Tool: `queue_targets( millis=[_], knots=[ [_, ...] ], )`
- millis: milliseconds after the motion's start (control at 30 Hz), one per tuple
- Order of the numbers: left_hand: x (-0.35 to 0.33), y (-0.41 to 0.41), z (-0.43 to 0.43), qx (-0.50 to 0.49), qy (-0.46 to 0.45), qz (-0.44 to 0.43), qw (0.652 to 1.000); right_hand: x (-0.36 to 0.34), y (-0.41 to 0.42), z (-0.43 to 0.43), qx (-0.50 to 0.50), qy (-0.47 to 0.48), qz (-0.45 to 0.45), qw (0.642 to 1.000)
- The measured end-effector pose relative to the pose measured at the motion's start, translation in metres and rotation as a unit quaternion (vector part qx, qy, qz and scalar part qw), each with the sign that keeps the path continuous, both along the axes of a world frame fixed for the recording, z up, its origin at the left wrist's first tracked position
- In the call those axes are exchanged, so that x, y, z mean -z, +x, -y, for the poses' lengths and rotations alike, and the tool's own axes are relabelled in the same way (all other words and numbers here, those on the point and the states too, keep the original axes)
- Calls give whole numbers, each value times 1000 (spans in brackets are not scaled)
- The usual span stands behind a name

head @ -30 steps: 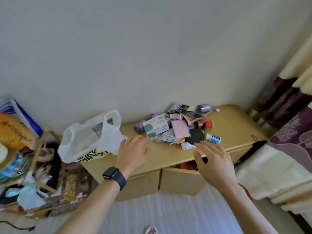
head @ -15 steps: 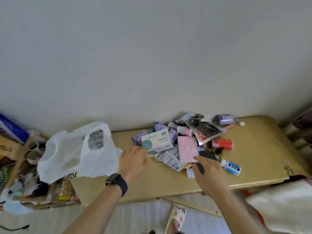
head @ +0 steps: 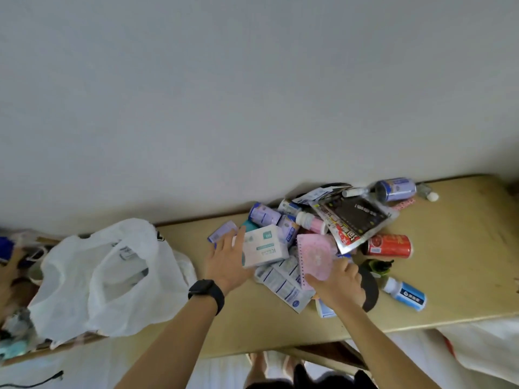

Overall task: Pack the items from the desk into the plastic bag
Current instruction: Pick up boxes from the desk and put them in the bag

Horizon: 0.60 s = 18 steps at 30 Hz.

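So, nearest first: L hand [head: 227, 262], watch [head: 206, 292] on wrist, fingers straight and laid along left side of white box [head: 265, 247], not wrapped round it; thumb hidden by box. R hand [head: 337, 284] sits on near end of pink notebook [head: 316, 259]; pinching or just resting, can't tell.

Plastic bag [head: 106, 276] is slumped at left end of desk [head: 463, 276], mouth slack, near L hand but apart.

Progress, my read: barely begun, prob. 1st pick-up. Pile is all on desk:
- sachet pack [head: 283, 282] under box & notebook
- black disc [head: 370, 290] partly under R wrist
- blue-label bottle [head: 407, 296]
- red can [head: 390, 245]
- further back, foil packet [head: 354, 220]
- purple can [head: 394, 189] by wall

All that left to go in.

Hidden: bag's inside (film cloudy, dark patches look like print), whatever's under pile, desk's right end cut off. Labels too blurred to read.
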<state>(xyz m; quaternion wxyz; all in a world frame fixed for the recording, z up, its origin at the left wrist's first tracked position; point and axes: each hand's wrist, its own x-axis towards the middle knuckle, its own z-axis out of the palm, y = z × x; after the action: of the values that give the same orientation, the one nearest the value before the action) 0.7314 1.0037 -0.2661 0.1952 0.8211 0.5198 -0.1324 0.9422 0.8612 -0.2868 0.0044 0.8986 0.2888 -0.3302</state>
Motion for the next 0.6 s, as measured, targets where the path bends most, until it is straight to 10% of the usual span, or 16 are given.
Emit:
queue_targets(
  millis=[600],
  knots=[
    [-4, -3, -24, 46, 14, 38, 998, -3, 0, 4, 112, 88, -76, 987]
  ],
)
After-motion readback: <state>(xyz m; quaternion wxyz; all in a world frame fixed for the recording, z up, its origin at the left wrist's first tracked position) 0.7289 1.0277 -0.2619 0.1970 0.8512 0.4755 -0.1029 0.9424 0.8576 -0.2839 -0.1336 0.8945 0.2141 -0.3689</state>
